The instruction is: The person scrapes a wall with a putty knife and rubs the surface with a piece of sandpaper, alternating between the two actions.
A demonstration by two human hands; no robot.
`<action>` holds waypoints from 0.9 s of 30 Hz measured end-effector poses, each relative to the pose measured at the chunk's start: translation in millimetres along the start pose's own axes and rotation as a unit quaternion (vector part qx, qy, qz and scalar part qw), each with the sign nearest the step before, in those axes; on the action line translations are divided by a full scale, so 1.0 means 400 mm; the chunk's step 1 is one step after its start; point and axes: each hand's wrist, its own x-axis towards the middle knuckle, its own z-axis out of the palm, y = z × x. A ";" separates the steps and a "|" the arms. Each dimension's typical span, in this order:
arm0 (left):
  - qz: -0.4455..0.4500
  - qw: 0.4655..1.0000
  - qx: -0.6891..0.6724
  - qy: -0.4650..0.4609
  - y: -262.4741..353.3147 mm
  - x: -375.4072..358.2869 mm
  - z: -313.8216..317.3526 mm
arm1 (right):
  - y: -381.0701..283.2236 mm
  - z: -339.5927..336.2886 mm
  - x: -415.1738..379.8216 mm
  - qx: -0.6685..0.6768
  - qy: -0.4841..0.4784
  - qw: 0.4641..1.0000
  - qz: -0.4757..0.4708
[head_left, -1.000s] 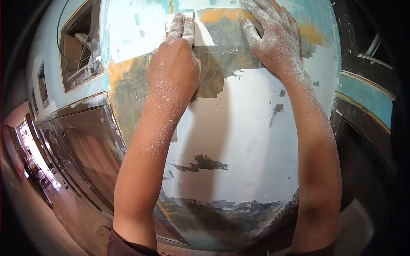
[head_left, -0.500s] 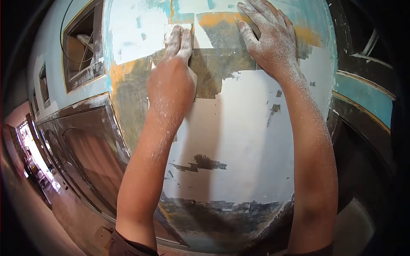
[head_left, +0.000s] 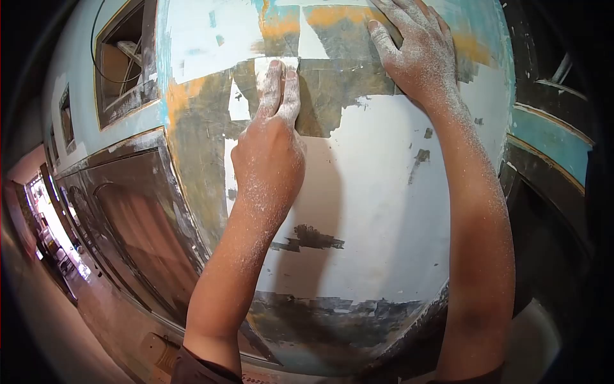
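Observation:
My left hand (head_left: 270,144) presses a small flat white rectangular piece (head_left: 261,72) against the patchy wall (head_left: 384,173), two fingers laid along it and the others folded under. Whether that piece is a scraper or an abrasive pad I cannot make out. Higher up and to the right, my right hand (head_left: 419,61) lies on the wall with its thumb spread from the fingers, holding nothing. White dust coats both hands and forearms. The wall surface mixes white filler, bare grey-brown areas, and turquoise and orange paint.
A dark-framed window opening (head_left: 125,61) and a brown panelled door (head_left: 137,224) are on the left. On the right stands dark woodwork with a turquoise panel (head_left: 553,141). A bright doorway (head_left: 54,224) shows at far left, beyond the floor.
My left hand has slid down the wall with the flat white piece, baring more of the surface above it. The right hand keeps its place on the wall while the view shifts slightly.

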 end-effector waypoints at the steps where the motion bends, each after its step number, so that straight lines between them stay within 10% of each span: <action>1: 0.002 1.000 -0.003 0.003 0.001 0.004 0.002 | -0.001 0.000 0.003 0.001 -0.005 1.000 0.007; 27: -0.020 0.998 0.062 -0.011 0.025 0.086 -0.013 | 0.002 -0.003 -0.006 0.011 0.021 1.000 -0.010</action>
